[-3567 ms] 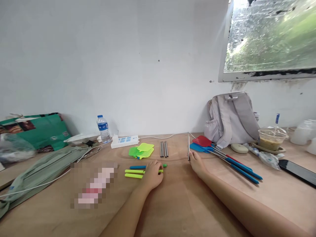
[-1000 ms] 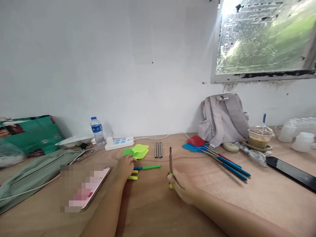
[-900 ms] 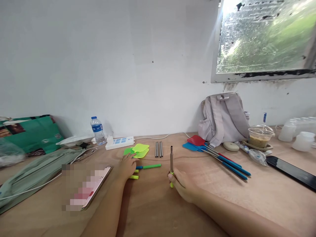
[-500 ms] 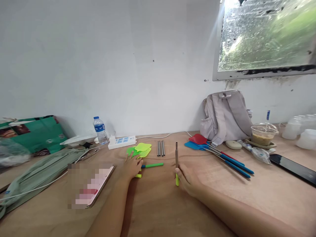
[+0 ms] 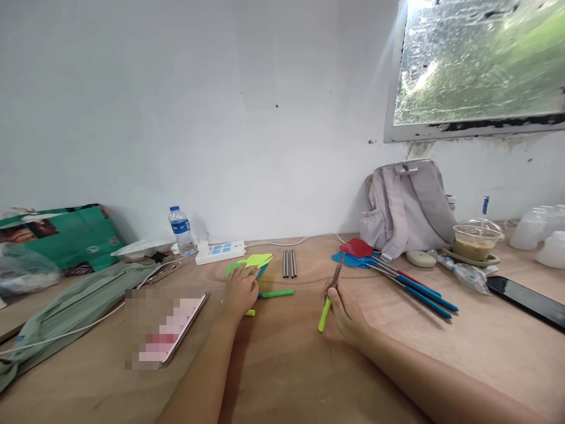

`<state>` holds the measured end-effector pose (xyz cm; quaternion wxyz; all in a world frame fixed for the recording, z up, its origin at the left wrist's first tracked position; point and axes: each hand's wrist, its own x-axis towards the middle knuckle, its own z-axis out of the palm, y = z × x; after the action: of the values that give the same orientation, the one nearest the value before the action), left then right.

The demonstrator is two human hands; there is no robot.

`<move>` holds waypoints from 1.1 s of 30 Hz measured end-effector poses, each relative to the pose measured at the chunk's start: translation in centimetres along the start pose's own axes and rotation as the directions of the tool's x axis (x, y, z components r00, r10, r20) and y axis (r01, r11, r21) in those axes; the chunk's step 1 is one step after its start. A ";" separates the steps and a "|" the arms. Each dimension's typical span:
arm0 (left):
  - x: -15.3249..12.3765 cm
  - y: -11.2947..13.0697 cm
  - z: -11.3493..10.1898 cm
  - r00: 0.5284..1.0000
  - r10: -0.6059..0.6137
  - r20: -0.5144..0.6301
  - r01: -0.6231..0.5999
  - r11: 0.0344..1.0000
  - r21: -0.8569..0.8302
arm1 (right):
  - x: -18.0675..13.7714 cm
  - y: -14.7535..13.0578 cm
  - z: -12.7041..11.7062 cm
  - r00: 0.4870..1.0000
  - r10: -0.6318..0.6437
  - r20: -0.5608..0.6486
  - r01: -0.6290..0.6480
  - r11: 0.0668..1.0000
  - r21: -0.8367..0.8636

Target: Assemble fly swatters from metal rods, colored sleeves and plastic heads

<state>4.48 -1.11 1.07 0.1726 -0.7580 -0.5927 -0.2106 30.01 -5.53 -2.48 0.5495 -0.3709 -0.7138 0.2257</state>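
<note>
My right hand (image 5: 348, 312) is closed around a fly swatter handle, a metal rod (image 5: 338, 274) with a yellow-green grip (image 5: 324, 316). Its bare metal end points up and away, tilted to the right. At the left, my left hand (image 5: 241, 292) has its fingers on a yellow-green fly swatter head (image 5: 258, 259), whose edge is raised; how firmly it is pinched is partly hidden. Green and blue heads show beneath. Near that hand lie a green grip (image 5: 278, 293) and a short yellow-green end (image 5: 250, 312). Several metal tubes (image 5: 290, 264) rest side by side beyond.
Assembled red and blue fly swatters (image 5: 417, 285) lie to the right, before a backpack (image 5: 406, 206). A power strip (image 5: 219, 253) and water bottle (image 5: 180, 231) stand at back left. A phone (image 5: 185, 330) lies left, another (image 5: 527, 300) right, near a drink cup (image 5: 477, 241).
The rod in my right hand has tipped from upright to a rightward slant. My left fingers have drawn in on the heads, raising a yellow-green one and exposing blue beneath.
</note>
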 end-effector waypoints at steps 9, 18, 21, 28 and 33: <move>-0.1 0.8 -1.0 0.914 -0.293 -0.281 0.173 0.907 -0.383 | 0.5 -0.9 -0.1 0.991 0.082 0.103 -0.071 0.992 -0.105; 0.7 0.9 0.1 0.628 -0.778 -0.004 0.048 0.044 -0.998 | 0.1 -2.1 0.1 0.958 0.080 0.277 -0.009 0.968 -0.250; 1.1 1.6 0.2 0.549 -0.798 0.247 -0.047 -0.324 -0.945 | 0.0 -1.7 0.3 0.916 0.130 0.379 0.004 0.943 -0.333; 1.2 3.3 -0.8 0.571 -0.642 0.513 0.013 -0.617 -0.787 | 0.0 -1.5 0.3 0.877 0.142 0.460 0.053 0.921 -0.386; 1.1 3.6 -0.9 0.590 -0.595 0.546 -0.001 -0.676 -0.737 | 0.0 -1.6 0.3 0.854 0.139 0.501 0.065 0.928 -0.368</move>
<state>8.15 -1.48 2.37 -0.5359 -0.1286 -0.3234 -0.7692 29.32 -6.51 -1.42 0.2518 -0.4074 -0.8573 0.1889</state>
